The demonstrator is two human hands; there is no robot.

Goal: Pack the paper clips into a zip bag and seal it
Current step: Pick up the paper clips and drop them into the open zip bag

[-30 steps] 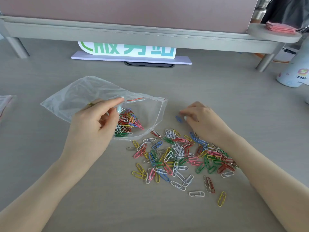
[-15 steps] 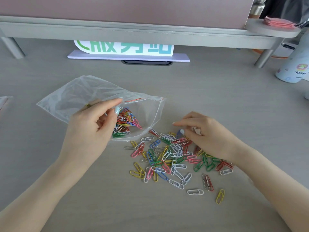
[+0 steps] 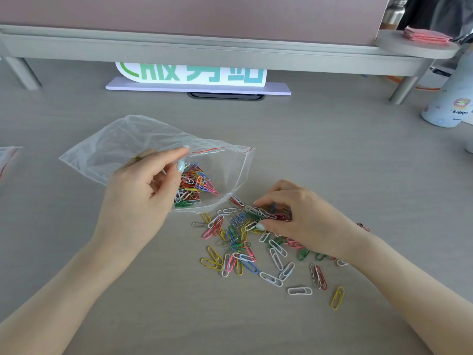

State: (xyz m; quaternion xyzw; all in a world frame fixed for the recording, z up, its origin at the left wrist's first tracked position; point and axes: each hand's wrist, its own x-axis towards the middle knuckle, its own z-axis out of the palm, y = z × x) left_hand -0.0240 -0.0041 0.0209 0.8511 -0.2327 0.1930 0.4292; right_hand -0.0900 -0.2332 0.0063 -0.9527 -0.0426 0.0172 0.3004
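Observation:
A clear zip bag with a red seal line lies on the desk, its mouth facing right. My left hand pinches the upper lip of the mouth and holds it open. A heap of coloured paper clips sits inside, near the opening. Several loose paper clips are scattered on the desk just right of the bag. My right hand rests on the top of this pile, fingers curled around a bunch of clips.
A grey shelf riser spans the back, with a white sign with green characters under it. A white bottle stands at the right. Another bag's edge shows at far left.
My right hand has moved down and left from beside the pile onto its top, sweeping clips toward the bag's mouth. My left hand has kept its hold on the bag.

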